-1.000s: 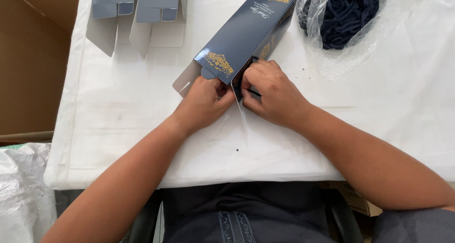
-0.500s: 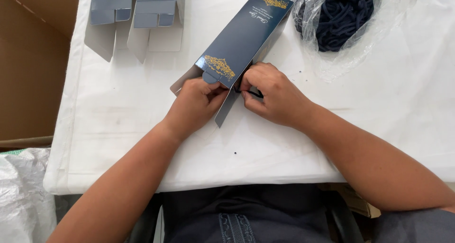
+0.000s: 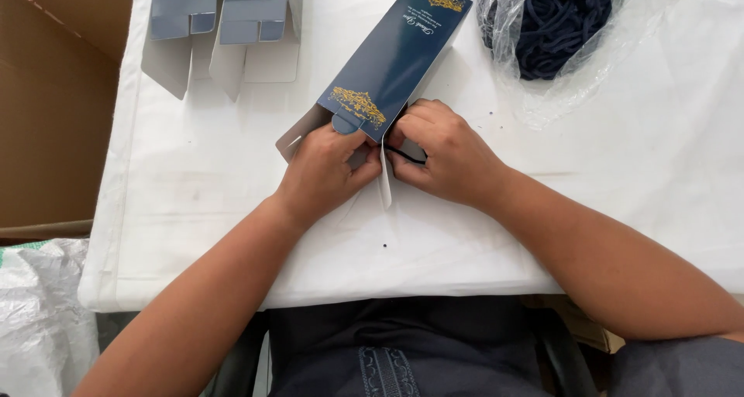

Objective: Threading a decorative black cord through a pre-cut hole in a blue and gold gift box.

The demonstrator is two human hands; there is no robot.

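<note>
Head view: a long dark blue carton (image 3: 391,60) with gold ornament lies flat on the white desk (image 3: 620,188), its far end pointing up and to the right, its near end between the two hands. The left hand (image 3: 325,168) is curled shut on that near end, thumb and fingertips pinching the small blue tuck tab and the grey flap beneath it. The right hand (image 3: 449,161) is closed on the other side of the same end, fingers bent over the edge and pressing on a thin dark cord (image 3: 407,157) that shows just under them. A white flap (image 3: 384,182) stands out toward the body between the hands.

To do this fold well, I judge the left hand should keep the carton pinned so that it does not skew, while the right keeps the cord inside and clear of the crease; the white flap ought to go in squarely, not bent at a corner.

Further off, two grey-blue cartons (image 3: 221,10) stand open at the desk's far left, and a clear plastic bag (image 3: 542,33) of dark cords lies at the far right.
</note>
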